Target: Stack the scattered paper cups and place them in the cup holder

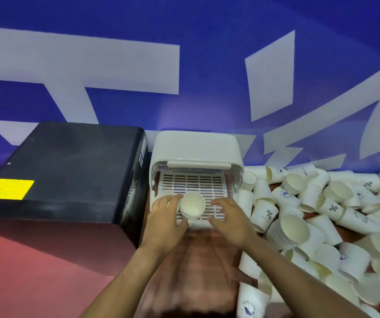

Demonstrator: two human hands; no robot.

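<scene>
Left grip (165, 216) curled round a paper cup (192, 205) over the cup holder's slatted tray (191, 180), right grip (229, 218) spread beside it.

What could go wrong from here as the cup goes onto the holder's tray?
The left hand holds the cup only by its side, so it might tip on the slotted tray. The right hand is near the loose cups, and its forearm could knock some over.
</scene>
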